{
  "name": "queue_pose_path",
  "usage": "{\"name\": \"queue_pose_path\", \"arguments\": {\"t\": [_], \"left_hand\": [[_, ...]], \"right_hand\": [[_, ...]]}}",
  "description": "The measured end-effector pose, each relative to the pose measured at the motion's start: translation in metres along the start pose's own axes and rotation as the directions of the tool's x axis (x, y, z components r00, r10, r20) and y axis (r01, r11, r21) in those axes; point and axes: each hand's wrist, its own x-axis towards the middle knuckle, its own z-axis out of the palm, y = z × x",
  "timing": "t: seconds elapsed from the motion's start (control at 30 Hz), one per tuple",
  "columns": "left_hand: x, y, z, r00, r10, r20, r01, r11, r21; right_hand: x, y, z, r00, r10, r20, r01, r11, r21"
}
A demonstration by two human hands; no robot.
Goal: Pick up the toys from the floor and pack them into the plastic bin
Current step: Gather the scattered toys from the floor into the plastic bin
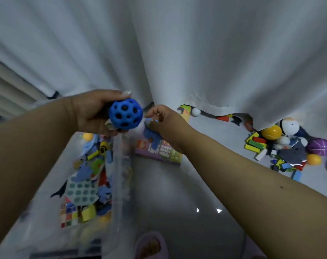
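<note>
Left hand [95, 113] curled round blue ball [125, 115], frame centre-left, above bin [119, 165]. Right hand [164, 124] pinches blue toy [151, 136] beside it. Bare floor [187, 193] lower centre.

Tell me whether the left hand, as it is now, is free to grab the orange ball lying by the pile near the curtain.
Probably not. The left hand already grips the blue holed ball above the plastic bin, and the orange ball lies far off to the right, beyond the right hand.

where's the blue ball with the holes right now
In the head view, left of centre: the left hand grips the blue ball above the plastic bin.
</note>
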Motion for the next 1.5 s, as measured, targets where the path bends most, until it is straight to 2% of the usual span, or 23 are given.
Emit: {"name": "queue_pose_path", "arguments": {"t": [0.07,0.13,0.2,0.27,0.33,0.43,0.5,0.57,0.63,0.7,0.77,0.83,0.93,1.0,1.1,1.2,1.33,1.43,1.5], "left_hand": [[-0.038,-0.01,-0.035,0.99,0.029,-0.139,-0.03,1.0,-0.004],[-0.062,-0.032,-0.06,0.967,-0.007,-0.256,0.003,1.0,-0.017],[-0.077,-0.056,-0.071,0.945,-0.087,-0.315,0.075,0.996,-0.053],[-0.084,-0.066,-0.069,0.928,-0.152,-0.34,0.136,0.988,-0.07],[-0.085,-0.066,-0.062,0.912,-0.131,-0.39,0.117,0.991,-0.06],[-0.075,-0.054,-0.049,0.887,0.033,-0.461,-0.054,0.998,-0.033],[-0.063,-0.042,-0.032,0.866,0.121,-0.485,-0.13,0.991,0.013],[-0.048,-0.025,-0.013,0.831,0.247,-0.499,-0.218,0.969,0.116],[-0.03,-0.01,0.009,0.802,0.359,-0.478,-0.291,0.933,0.214],[-0.011,0.0,0.034,0.82,0.411,-0.398,-0.299,0.901,0.314],[0.014,0.002,0.059,0.86,0.419,-0.292,-0.245,0.841,0.483],[0.041,-0.001,0.084,0.897,0.402,-0.184,-0.194,0.731,0.654],[0.085,-0.009,0.119,0.93,0.361,-0.067,-0.128,0.489,0.863],[0.117,-0.017,0.136,0.945,0.327,-0.03,-0.121,0.433,0.893],[0.163,-0.029,0.155,0.96,0.279,-0.03,-0.098,0.434,0.895],[0.201,-0.036,0.167,0.966,0.26,0.004,-0.099,0.354,0.93],[0.248,-0.033,0.174,0.969,0.245,0.037,-0.098,0.241,0.966],[0.276,-0.031,0.174,0.97,0.237,0.046,-0.095,0.198,0.976],[0.291,-0.029,0.174,0.96,0.277,0.048,-0.077,0.095,0.992]], "right_hand": [[-0.004,-0.023,0.039,0.994,-0.008,0.111,0.011,1.0,-0.024],[-0.01,-0.037,0.074,0.972,0.008,0.236,0.015,0.995,-0.098],[-0.017,-0.044,0.097,0.931,0.036,0.364,0.04,0.979,-0.198],[-0.024,-0.045,0.107,0.911,0.008,0.413,0.159,0.916,-0.37],[-0.032,-0.043,0.104,0.937,-0.04,0.348,0.189,0.894,-0.406],[-0.041,-0.039,0.081,0.993,-0.051,0.104,0.084,0.935,-0.344],[-0.044,-0.03,0.056,0.997,-0.031,-0.077,0.007,0.956,-0.295],[-0.047,-0.016,0.026,0.982,0.009,-0.188,-0.057,0.967,-0.25],[-0.049,0.003,-0.004,0.967,0.053,-0.249,-0.124,0.953,-0.276],[-0.051,0.026,-0.033,0.947,0.099,-0.305,-0.193,0.936,-0.295],[-0.052,0.051,-0.06,0.927,0.141,-0.348,-0.253,0.919,-0.301],[-0.055,0.076,-0.084,0.908,0.17,-0.383,-0.311,0.886,-0.343],[-0.053,0.114,-0.122,0.875,0.22,-0.431,-0.405,0.82,-0.404],[-0.046,0.134,-0.144,0.855,0.261,-0.448,-0.463,0.774,-0.432],[-0.031,0.157,-0.171,0.852,0.279,-0.443,-0.495,0.703,-0.51],[-0.006,0.174,-0.192,0.874,0.255,-0.414,-0.477,0.613,-0.63],[0.029,0.188,-0.208,0.902,0.243,-0.357,-0.43,0.436,-0.79],[0.051,0.189,-0.215,0.921,0.209,-0.329,-0.388,0.427,-0.817],[0.063,0.189,-0.218,0.943,0.17,-0.287,-0.333,0.432,-0.838]]}}
